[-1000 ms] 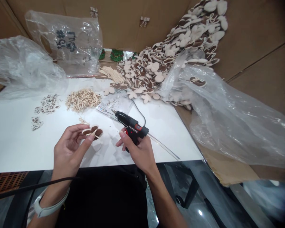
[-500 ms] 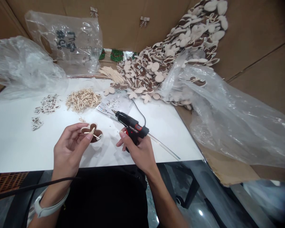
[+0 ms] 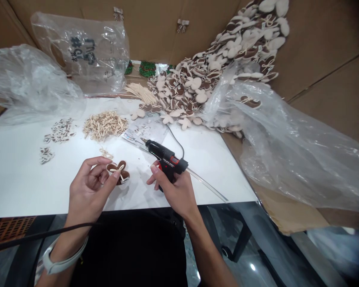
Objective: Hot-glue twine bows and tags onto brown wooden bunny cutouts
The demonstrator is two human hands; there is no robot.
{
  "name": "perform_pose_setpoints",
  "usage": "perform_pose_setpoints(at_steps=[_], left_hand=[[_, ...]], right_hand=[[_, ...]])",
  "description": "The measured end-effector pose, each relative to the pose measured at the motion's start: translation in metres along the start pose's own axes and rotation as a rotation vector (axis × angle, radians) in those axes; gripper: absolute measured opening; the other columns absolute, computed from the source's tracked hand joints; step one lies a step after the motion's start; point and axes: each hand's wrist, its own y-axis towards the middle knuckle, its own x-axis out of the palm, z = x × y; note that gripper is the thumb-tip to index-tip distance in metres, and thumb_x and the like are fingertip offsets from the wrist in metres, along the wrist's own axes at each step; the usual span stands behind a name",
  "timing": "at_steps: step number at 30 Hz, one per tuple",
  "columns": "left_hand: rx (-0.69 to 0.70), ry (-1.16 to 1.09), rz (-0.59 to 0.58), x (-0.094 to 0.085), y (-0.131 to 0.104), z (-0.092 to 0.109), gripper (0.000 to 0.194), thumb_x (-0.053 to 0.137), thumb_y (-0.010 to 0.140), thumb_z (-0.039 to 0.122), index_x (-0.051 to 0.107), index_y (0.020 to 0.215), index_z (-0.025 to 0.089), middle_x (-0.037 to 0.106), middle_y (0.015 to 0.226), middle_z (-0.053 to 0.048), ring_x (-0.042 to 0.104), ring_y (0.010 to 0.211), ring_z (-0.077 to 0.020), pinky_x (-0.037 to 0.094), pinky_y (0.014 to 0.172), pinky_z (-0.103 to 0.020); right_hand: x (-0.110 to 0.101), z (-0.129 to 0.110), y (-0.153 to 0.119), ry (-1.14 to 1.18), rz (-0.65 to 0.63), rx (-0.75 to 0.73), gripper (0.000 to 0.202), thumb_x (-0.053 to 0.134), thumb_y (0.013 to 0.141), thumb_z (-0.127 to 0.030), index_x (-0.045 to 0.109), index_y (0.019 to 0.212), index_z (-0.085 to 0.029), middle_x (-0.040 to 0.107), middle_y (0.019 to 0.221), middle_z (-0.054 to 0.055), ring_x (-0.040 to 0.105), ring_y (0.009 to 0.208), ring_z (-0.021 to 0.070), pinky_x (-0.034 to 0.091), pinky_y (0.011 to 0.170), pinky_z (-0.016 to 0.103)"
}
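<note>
My left hand point(image 3: 91, 183) pinches a brown felt piece with rounded lobes point(image 3: 125, 174) between thumb and fingers, just above the white tabletop. A cream cord bow lies on its face under my thumb, and a small white tag shows at its lower edge. My right hand point(image 3: 175, 189) is wrapped round the handle of a black glue gun point(image 3: 163, 153). Its nozzle points up and left, over a printed plastic sheet point(image 3: 151, 129), and a clear glue stick point(image 3: 208, 184) sticks out of its back. A loose cream bow point(image 3: 106, 153) lies just beyond my left hand.
A heap of cream cord bows point(image 3: 105, 125) and small tags point(image 3: 59, 131) lie on the white table point(image 3: 14, 171). Finished-looking felt pieces point(image 3: 194, 83) are piled at the back right, beside clear plastic bags point(image 3: 287, 139). Cardboard walls point(image 3: 155, 36) stand behind.
My left hand has shifted slightly right and down, turning the felt piece a little. The right hand and glue gun have stayed nearly still.
</note>
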Motion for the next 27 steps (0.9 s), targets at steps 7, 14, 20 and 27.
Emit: perform_pose_setpoints(at_steps=[7,14,20,27], left_hand=[[-0.001,0.029,0.004,0.001,0.001,0.000,0.050,0.104,0.092,0.045,0.072,0.125,0.026,0.086,0.104,-0.005,0.083,0.091,-0.0221,0.064,0.079,-0.031],[-0.001,0.008,0.003,0.001,0.001,0.002,0.049,0.104,0.091,0.045,0.072,0.122,0.025,0.084,0.102,-0.005,0.081,0.087,-0.0202,0.064,0.076,-0.028],[0.019,-0.064,0.001,0.005,0.003,0.007,0.046,0.103,0.094,0.039,0.074,0.126,0.025,0.084,0.098,-0.002,0.080,0.080,-0.0171,0.067,0.081,-0.029],[0.035,-0.127,0.037,0.008,0.002,0.013,0.047,0.102,0.096,0.037,0.075,0.131,0.024,0.086,0.102,-0.003,0.089,0.094,-0.0229,0.071,0.089,-0.032]], right_hand=[[0.000,0.002,0.000,-0.004,-0.005,0.014,0.041,0.083,0.106,-0.065,0.082,0.110,-0.024,0.087,0.082,0.002,0.075,0.069,0.0220,0.062,0.074,0.036],[0.000,0.003,-0.002,-0.007,-0.007,0.012,0.041,0.083,0.106,-0.066,0.082,0.109,-0.025,0.087,0.083,0.002,0.075,0.070,0.0226,0.062,0.075,0.036],[0.001,0.002,0.000,0.003,-0.002,0.009,0.040,0.083,0.107,-0.064,0.082,0.111,-0.024,0.086,0.083,0.002,0.075,0.070,0.0220,0.064,0.072,0.034],[0.000,0.000,-0.001,0.012,0.001,0.011,0.040,0.083,0.107,-0.062,0.082,0.112,-0.023,0.086,0.082,0.003,0.074,0.068,0.0209,0.065,0.070,0.033]])
